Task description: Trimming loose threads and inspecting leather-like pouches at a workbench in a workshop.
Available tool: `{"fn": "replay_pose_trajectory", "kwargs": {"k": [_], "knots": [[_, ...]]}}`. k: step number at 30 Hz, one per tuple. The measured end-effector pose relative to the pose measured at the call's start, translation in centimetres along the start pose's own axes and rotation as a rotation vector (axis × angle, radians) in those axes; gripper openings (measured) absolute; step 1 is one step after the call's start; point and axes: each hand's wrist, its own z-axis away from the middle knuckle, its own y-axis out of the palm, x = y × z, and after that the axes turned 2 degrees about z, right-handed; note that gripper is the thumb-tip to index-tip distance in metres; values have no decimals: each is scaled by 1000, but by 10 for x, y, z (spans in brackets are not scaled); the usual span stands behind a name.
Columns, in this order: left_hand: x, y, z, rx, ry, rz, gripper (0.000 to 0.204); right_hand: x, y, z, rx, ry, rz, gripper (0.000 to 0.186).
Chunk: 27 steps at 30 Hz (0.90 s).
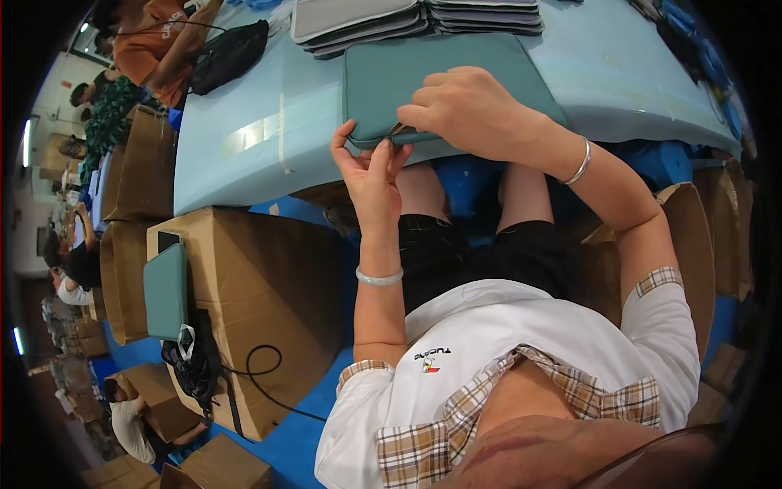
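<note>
A green zip laptop sleeve point(456, 77) lies flat on the pale blue table, its near left corner toward me. My left hand point(375, 171) pinches that corner's edge between thumb and fingers, with the index finger raised along the side. Over the same corner my right hand point(468, 106) is closed on a thin, pointed, brownish tool point(397, 128). Its tip reaches the edge beside my left fingertips. Most of the tool is hidden in the fist, so its exact kind does not show.
Stacks of grey sleeves point(358, 23) stand at the table's far side, left of a second stack point(485, 16). A black bag point(232, 57) sits at the far left. Cardboard boxes point(269, 285) flank me, one bearing another green sleeve point(165, 292). Several people work at left.
</note>
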Motion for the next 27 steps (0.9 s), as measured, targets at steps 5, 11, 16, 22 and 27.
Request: {"fn": "replay_pose_trajectory", "kwargs": {"k": [5, 11, 16, 22, 27], "knots": [[3, -4, -1, 10, -4, -10, 49, -1, 1, -5, 45, -64, 56, 6], [1, -1, 0, 2, -19, -19, 49, 0, 2, -10, 46, -160, 133, 11], [3, -4, -1, -2, -14, -45, 50, 4, 2, -20, 34, -225, 171, 19], [5, -1, 1, 16, -4, -91, 51, 7, -13, -40, 252, -311, 173, 16], [7, -1, 1, 17, -2, -56, 51, 5, -14, -47, 324, -353, 188, 11]]}}
